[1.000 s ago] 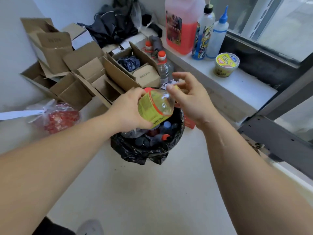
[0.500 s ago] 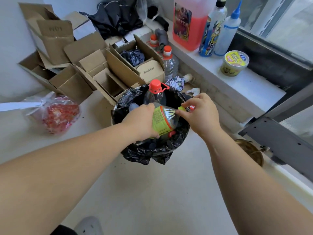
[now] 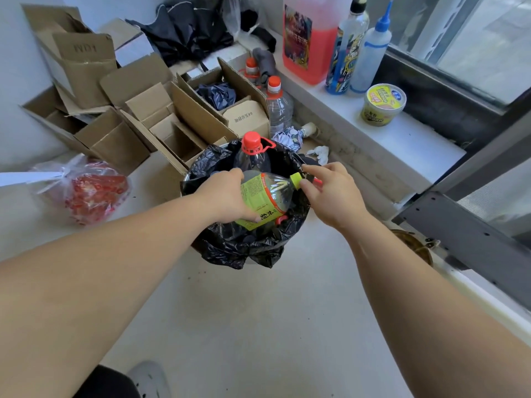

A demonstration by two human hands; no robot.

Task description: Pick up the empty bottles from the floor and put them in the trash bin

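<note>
Far left, a clear bag of red items (image 3: 86,191) lies on the floor (image 3: 244,326), with open cardboard boxes (image 3: 138,110) behind it. The left hand (image 3: 227,196) is clamped around the base end of a green-labelled bottle (image 3: 265,201). The bottle lies tilted over the mouth of the trash bin (image 3: 244,248), which is lined with a black bag; its yellow-green cap (image 3: 295,178) points right. Behind it, a clear red-capped bottle (image 3: 253,153) stands upright inside the bin. The right hand (image 3: 333,193) pinches thumb and fingers at the cap end. Another red-capped bottle (image 3: 277,107) stands on the floor behind the bin. A window ledge (image 3: 402,139) at right carries a pink jug (image 3: 311,38).
</note>
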